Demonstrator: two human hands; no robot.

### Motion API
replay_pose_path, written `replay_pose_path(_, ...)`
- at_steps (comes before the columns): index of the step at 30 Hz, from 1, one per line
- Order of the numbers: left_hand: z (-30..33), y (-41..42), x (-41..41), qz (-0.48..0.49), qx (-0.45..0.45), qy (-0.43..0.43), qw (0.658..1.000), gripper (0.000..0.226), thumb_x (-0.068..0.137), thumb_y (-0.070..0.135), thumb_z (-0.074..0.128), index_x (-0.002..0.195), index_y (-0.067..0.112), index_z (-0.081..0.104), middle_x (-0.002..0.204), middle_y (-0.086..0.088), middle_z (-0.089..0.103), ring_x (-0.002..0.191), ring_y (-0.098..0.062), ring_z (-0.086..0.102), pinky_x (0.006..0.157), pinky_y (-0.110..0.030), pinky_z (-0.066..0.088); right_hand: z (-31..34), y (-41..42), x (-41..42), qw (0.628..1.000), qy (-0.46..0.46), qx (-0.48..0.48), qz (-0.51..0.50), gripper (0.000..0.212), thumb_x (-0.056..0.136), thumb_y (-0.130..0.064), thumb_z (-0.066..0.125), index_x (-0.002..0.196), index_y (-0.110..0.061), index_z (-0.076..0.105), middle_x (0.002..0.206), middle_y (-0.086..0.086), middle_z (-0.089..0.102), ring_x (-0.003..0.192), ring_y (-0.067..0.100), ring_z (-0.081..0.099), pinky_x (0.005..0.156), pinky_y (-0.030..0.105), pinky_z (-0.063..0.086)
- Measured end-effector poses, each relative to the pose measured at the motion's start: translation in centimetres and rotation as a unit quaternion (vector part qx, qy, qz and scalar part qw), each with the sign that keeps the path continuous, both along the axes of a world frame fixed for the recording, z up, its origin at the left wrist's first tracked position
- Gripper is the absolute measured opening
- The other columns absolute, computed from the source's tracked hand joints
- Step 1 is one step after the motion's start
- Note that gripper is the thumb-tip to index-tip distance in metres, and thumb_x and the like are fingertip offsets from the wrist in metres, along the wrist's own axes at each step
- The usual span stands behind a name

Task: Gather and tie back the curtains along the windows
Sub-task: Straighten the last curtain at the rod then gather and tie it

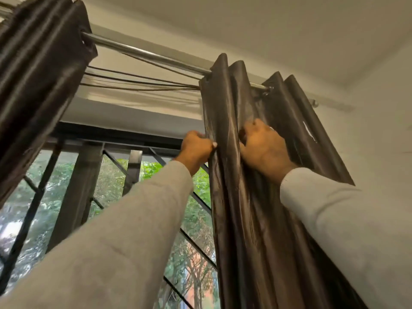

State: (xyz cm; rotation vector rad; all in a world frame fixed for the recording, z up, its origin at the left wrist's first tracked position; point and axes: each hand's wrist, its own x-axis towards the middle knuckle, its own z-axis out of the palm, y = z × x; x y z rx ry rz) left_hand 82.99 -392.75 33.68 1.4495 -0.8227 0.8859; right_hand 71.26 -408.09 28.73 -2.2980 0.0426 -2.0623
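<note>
Curtain (pixel 252 175): we see it bunched at the rod's (pixel 142 52) right end.
Left hand (pixel 196 148): pinches its leading edge.
Right hand (pixel 260 146): fingers curled into a fold.
Risk: we judge hard tugging could snag the eyelets or strain the loose threads (pixel 142 82).

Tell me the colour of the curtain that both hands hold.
Dark glossy brown curtain, plain satin sheen; it shows best in the head view.

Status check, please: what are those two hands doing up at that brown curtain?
Left hand grips right curtain's leading edge. Right hand fingers dug into its folds. Curtain bunched on rod, not tied. Nothing in the way.
</note>
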Motion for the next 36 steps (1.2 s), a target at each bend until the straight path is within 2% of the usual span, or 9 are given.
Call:
replay_pose_path(2,0.6,1.6,0.6,0.067,0.028,-0.031,0.997,0.023,0.058,0.028,0.072,0.071,0.009,0.066,0.071,-0.012,0.066,0.072,-0.026,0.066,0.077,-0.057,0.064,0.5,0.1,1.3,1.000,-0.002,-0.015,-0.017,0.050,0.096,-0.048,0.061,0.140,-0.024,0.055,0.144,0.011,0.048,0.131,0.034,0.050,0.106,0.053,0.049)
replay_pose_path(6,1.3,6.3,1.3,0.225,0.087,-0.074,0.968,0.024,0.068,0.030,0.063,0.067,0.006,0.065,0.060,-0.013,0.060,0.064,-0.037,0.066,0.069,-0.048,0.062,2.1,1.8,3.3,0.997,0.011,-0.075,-0.019,0.058,0.095,-0.053,0.053,0.148,-0.029,0.050,0.155,0.013,0.038,0.145,0.038,0.034,0.118,0.061,0.028)
replay_pose_path(13,1.2,17.5,-3.6,0.464,0.075,0.029,0.882,0.016,0.089,0.022,0.064,0.091,0.010,0.074,0.098,-0.020,0.074,0.089,-0.040,0.073,0.088,-0.053,0.064,5.0,6.2,5.4,0.989,-0.033,-0.124,0.077,0.059,0.096,-0.056,0.053,0.151,-0.034,0.048,0.153,0.003,0.046,0.145,0.030,0.036,0.116,0.061,0.025)
replay_pose_path(18,1.7,18.4,-8.9,0.584,0.025,0.041,0.810,0.048,0.097,0.033,0.067,0.133,0.002,0.065,0.139,-0.028,0.063,0.124,-0.046,0.064,0.104,-0.049,0.055,5.6,6.6,4.4,0.989,-0.099,-0.079,0.078,0.054,0.092,-0.046,0.053,0.143,-0.027,0.054,0.151,0.009,0.047,0.141,0.035,0.041,0.115,0.065,0.026)
replay_pose_path(21,2.8,15.2,-11.5,0.524,-0.020,-0.055,0.850,0.067,0.098,0.068,0.054,0.134,0.012,0.062,0.138,-0.020,0.064,0.125,-0.043,0.061,0.107,-0.050,0.050,5.7,4.8,3.5,0.977,-0.171,0.064,0.110,0.060,0.089,-0.041,0.058,0.143,-0.017,0.049,0.150,0.016,0.043,0.138,0.043,0.044,0.113,0.065,0.030)
replay_pose_path(26,2.0,9.0,-13.2,0.496,0.070,-0.081,0.862,0.104,0.066,0.106,0.051,0.115,0.015,0.068,0.108,-0.008,0.070,0.100,-0.032,0.067,0.092,-0.048,0.058,6.0,1.3,3.0,0.951,-0.103,0.218,0.191,0.083,0.082,-0.043,0.073,0.149,-0.009,0.038,0.151,0.019,0.045,0.135,0.044,0.050,0.107,0.058,0.044)
replay_pose_path(30,2.1,7.0,-13.3,0.577,0.087,-0.080,0.808,0.062,0.089,0.058,0.075,0.131,0.013,0.064,0.127,-0.014,0.068,0.117,-0.037,0.066,0.097,-0.047,0.056,5.5,1.4,2.6,0.954,-0.049,0.214,0.204,0.052,0.092,-0.045,0.065,0.133,-0.014,0.057,0.129,0.017,0.065,0.117,0.043,0.064,0.093,0.051,0.054)
replay_pose_path(33,2.4,8.6,-13.3,0.543,0.067,-0.070,0.834,0.037,0.096,0.029,0.070,0.127,0.009,0.066,0.123,-0.016,0.067,0.114,-0.038,0.067,0.095,-0.045,0.057,5.1,3.7,1.7,0.958,-0.032,0.129,0.255,0.036,0.092,-0.041,0.063,0.123,-0.023,0.068,0.122,0.013,0.069,0.112,0.041,0.065,0.094,0.048,0.057)
replay_pose_path(36,3.0,12.2,-13.6,0.472,0.048,-0.081,0.876,0.018,0.093,0.022,0.070,0.106,0.011,0.075,0.098,-0.013,0.074,0.088,-0.032,0.073,0.078,-0.044,0.065,5.9,7.6,1.4,0.952,-0.012,0.045,0.302,0.040,0.090,-0.030,0.066,0.129,-0.026,0.073,0.130,0.007,0.072,0.120,0.035,0.066,0.102,0.045,0.055)
